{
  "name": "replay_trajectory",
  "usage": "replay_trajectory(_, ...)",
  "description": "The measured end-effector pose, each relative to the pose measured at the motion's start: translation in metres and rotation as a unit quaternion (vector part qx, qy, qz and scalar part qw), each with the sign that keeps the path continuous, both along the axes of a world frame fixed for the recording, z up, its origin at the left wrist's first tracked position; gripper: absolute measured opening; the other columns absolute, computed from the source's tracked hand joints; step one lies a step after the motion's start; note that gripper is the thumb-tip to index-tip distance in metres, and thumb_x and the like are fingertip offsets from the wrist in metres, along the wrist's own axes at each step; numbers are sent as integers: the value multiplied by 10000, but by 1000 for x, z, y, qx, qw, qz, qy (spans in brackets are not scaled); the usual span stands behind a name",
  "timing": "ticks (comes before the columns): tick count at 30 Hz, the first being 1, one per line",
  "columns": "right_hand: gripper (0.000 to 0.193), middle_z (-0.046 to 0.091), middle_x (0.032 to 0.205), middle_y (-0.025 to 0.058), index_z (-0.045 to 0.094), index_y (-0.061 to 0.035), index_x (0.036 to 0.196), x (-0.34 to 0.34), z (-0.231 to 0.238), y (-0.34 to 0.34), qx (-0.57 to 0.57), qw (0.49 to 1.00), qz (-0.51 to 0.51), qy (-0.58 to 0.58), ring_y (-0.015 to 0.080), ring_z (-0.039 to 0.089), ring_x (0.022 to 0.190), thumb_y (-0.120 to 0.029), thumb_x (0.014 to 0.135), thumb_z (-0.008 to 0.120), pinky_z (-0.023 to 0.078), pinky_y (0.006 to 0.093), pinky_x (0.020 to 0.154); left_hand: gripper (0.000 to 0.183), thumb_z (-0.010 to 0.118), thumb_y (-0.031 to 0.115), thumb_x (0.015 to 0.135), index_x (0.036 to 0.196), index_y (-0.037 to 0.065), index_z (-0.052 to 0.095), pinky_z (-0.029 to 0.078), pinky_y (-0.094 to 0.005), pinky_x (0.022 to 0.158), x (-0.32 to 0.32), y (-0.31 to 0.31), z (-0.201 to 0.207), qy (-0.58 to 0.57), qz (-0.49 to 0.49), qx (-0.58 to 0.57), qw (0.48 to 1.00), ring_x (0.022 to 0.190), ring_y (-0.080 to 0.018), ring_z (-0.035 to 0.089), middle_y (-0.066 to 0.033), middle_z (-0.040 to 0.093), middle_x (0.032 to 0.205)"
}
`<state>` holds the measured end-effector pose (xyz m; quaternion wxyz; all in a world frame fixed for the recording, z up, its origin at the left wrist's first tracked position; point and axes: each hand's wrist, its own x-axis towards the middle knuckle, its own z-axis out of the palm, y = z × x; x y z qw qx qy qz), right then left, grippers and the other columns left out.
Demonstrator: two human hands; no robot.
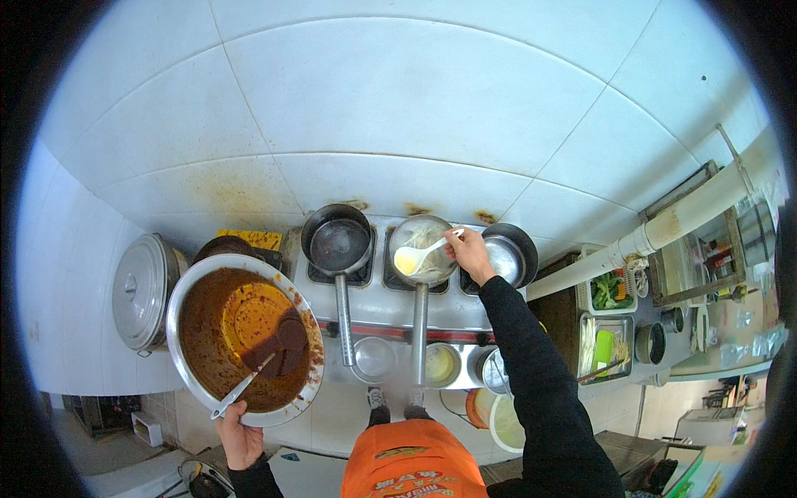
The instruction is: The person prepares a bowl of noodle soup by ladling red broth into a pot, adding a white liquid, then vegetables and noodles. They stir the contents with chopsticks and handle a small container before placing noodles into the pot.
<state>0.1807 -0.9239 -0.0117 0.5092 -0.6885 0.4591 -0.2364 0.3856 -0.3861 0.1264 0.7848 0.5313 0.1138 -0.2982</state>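
Yellowish lettering (415, 479) on orange apron (365, 469)

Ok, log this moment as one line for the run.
left hand: gripping basin rim, beside ladle handle | right hand: holding spoon, yellow contents, over middle pan | left pan, right pan: on stove

Three pans (343, 311) on steel stove (382, 312)

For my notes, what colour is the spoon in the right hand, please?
The spoon is white, as the head view shows.
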Motion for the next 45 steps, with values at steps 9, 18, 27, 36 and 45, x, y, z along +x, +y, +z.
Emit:
replay_trajectory(9, 226, 712, 744, 87, 718, 33, 971, -42, 42, -17, -76, 996, -20, 49, 138, 669, 620, -178, 981, 637, 551, 294, 584, 503, 560, -50, 877, 1368, -26, 454, 631, -390, 891, 5, 8, -6, 2, -14, -16, 1000, 1083, -268, 677, -151, 611, 1274)
replay_trajectory(18, 262, 717, 732, 104, 709, 49, 933, -1, 7, -1, -74, 996, 3, 53, 166, 686, 615, -200, 974, 636, 552, 318, 583, 526, 551, -53, 872, 1386, -18, 443, 610, -424, 938, 0, 10, -4, 2, 3, -18, 1000, 1115, -284, 663, -158, 604, 1294)
replay_trajectory(27, 256, 729, 748, 112, 714, 56, 900, 23, -7, -14, 48, 993, -93, -62, 171, 699, 624, -182, 964, 645, 560, 314, 594, 449, 553, -38, 896, 1335, -71, 464, 628, -395, 916, -7, 7, 4, -24, 2, -22, 999, 1063, -273, 689, -164, 625, 1246)
replay_trajectory(36, 261, 717, 724, 90, 720, 43, 930, -22, 15, -30, -134, 985, -38, 103, 143, 677, 602, -196, 983, 629, 557, 303, 576, 446, 555, -34, 892, 1331, -56, 474, 621, -421, 918, -6, 7, -1, -21, 13, -24, 999, 1081, -280, 682, -158, 615, 1261)
replay_trajectory(45, 289, 733, 730, 126, 713, 64, 964, 24, -13, -1, -111, 990, -17, 86, 179, 708, 613, -215, 975, 639, 569, 334, 595, 438, 549, -19, 904, 1335, -56, 478, 607, -421, 932, -9, 8, -1, -26, -8, -7, 1000, 1107, -286, 672, -148, 610, 1281)
